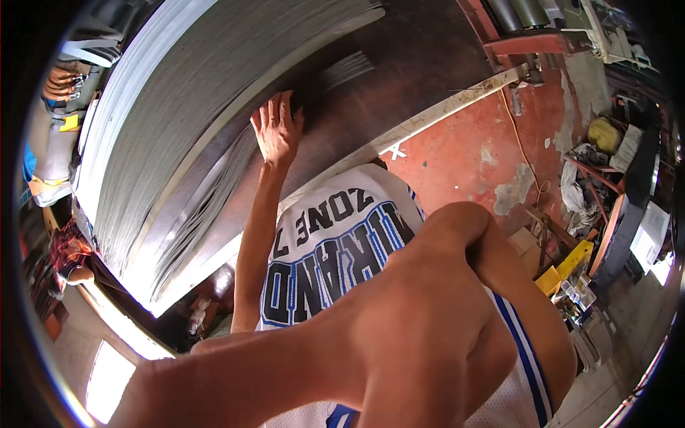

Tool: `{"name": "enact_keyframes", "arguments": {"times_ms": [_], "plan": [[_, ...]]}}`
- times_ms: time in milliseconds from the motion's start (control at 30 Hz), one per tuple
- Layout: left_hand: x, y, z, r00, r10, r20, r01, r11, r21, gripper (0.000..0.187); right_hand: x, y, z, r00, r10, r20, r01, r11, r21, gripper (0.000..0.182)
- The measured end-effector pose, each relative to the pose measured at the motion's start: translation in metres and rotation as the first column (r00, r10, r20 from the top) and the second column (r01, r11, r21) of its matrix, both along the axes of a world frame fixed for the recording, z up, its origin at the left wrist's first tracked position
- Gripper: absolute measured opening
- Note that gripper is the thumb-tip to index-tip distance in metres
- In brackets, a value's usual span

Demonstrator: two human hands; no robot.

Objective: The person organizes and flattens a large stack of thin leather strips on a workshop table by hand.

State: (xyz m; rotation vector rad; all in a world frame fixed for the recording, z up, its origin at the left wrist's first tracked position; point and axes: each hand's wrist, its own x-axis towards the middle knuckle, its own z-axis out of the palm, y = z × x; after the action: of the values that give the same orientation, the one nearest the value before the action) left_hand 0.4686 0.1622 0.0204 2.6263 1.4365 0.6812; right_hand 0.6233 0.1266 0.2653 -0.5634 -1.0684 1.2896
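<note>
My left hand (278, 132) lies flat on a dark brown board (428, 50), fingers stretched out and pointing away from me. Just left of it, long thin grey strips (214, 93) run in a curved, layered bundle along the board. A looser bunch of the strips (214, 196) reaches down from near my wrist. Large and close to the lens, my right hand (421, 314) is bent back toward the camera over my white jersey (335, 228). Its fingertips are out of sight.
A pale wooden edge (457, 103) borders the board above a worn red floor (457, 157). An orange cord (521, 135) hangs over that floor. At right are a yellow metal piece (571, 267) and piled clutter. Red plaid cloth (68, 246) shows at far left.
</note>
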Motion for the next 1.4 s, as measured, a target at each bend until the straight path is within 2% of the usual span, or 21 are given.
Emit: {"name": "enact_keyframes", "arguments": {"times_ms": [233, 267, 300, 333, 367, 400, 433, 467, 533, 567, 733, 800, 933, 1133, 1200, 1333, 1400], "plan": [[-0.004, -0.005, -0.007, 1.000, 0.023, -0.004, -0.023, 0.999, 0.040, 0.049, 0.011, 0.023, 0.003, 1.000, 0.023, -0.012, -0.023, 0.999, 0.024, 0.030], [0.001, -0.001, 0.003, 1.000, 0.024, -0.009, -0.025, 0.999, -0.041, 0.048, 0.037, 0.052, -0.011, 0.907, -0.238, 0.348, 0.185, 0.966, 0.179, 0.020], [0.002, 0.000, 0.002, 1.000, 0.020, 0.011, -0.020, 1.000, -0.023, 0.047, 0.065, 0.081, -0.025, 0.628, -0.494, 0.601, 0.306, 0.867, 0.393, 0.010], [0.002, 0.000, 0.001, 0.999, 0.013, 0.033, -0.013, 1.000, -0.003, 0.047, 0.089, 0.098, -0.044, 0.362, -0.618, 0.698, 0.214, 0.784, 0.583, 0.008], [0.003, 0.000, 0.000, 0.999, 0.013, 0.034, -0.013, 1.000, -0.003, 0.047, 0.110, 0.110, -0.064, 0.194, -0.598, 0.778, 0.115, 0.801, 0.587, 0.006], [0.003, 0.001, -0.001, 0.999, 0.014, 0.042, -0.014, 1.000, -0.003, 0.047, 0.126, 0.122, -0.085, 0.130, -0.560, 0.818, 0.027, 0.827, 0.561, 0.005], [0.004, 0.001, -0.001, 0.999, 0.016, 0.051, -0.015, 1.000, -0.003, 0.047, 0.139, 0.132, -0.104, 0.126, -0.473, 0.872, -0.017, 0.878, 0.479, 0.007], [0.004, 0.001, -0.001, 0.998, 0.019, 0.052, -0.019, 1.000, -0.004, 0.047, 0.149, 0.138, -0.120, 0.126, -0.472, 0.872, -0.020, 0.878, 0.478, 0.007], [0.007, 0.004, 0.000, 0.999, 0.030, 0.044, -0.030, 1.000, 0.006, 0.046, 0.164, 0.147, -0.141, -0.022, -0.384, 0.923, -0.316, 0.879, 0.358, 0.012], [0.007, 0.004, 0.001, 0.998, 0.040, 0.045, -0.040, 0.999, 0.006, 0.046, 0.169, 0.148, -0.150, -0.050, -0.315, 0.948, -0.314, 0.906, 0.284, 0.018], [0.007, 0.003, 0.001, 0.999, 0.035, 0.035, -0.035, 0.999, 0.008, 0.049, 0.174, 0.151, -0.169, -0.052, -0.340, 0.939, -0.391, 0.872, 0.294, 0.028], [0.007, 0.003, 0.001, 0.999, 0.033, 0.038, -0.033, 0.999, 0.010, 0.050, 0.174, 0.152, -0.171, -0.126, -0.366, 0.922, -0.423, 0.861, 0.284, 0.031], [0.008, 0.003, 0.005, 0.998, 0.017, 0.068, -0.018, 1.000, 0.012, 0.047, 0.177, 0.155, -0.172, -0.111, -0.424, 0.899, -0.480, 0.815, 0.325, 0.031], [0.005, 0.000, 0.004, 0.998, 0.005, 0.057, -0.005, 1.000, -0.003, 0.047, 0.178, 0.160, -0.175, -0.123, -0.505, 0.855, -0.537, 0.758, 0.371, 0.025], [0.005, -0.002, 0.004, 0.998, -0.002, 0.063, 0.003, 1.000, -0.009, 0.047, 0.179, 0.160, -0.174, -0.061, -0.532, 0.845, -0.544, 0.727, 0.419, 0.017], [0.005, -0.010, 0.007, 0.998, -0.023, 0.055, 0.025, 0.999, -0.029, 0.048, 0.180, 0.161, -0.175, -0.014, -0.492, 0.871, -0.498, 0.758, 0.420, 0.011], [0.006, -0.011, 0.007, 0.998, -0.025, 0.055, 0.027, 0.999, -0.029, 0.048, 0.181, 0.163, -0.178, -0.059, -0.487, 0.871, -0.489, 0.775, 0.400, 0.008]]}}
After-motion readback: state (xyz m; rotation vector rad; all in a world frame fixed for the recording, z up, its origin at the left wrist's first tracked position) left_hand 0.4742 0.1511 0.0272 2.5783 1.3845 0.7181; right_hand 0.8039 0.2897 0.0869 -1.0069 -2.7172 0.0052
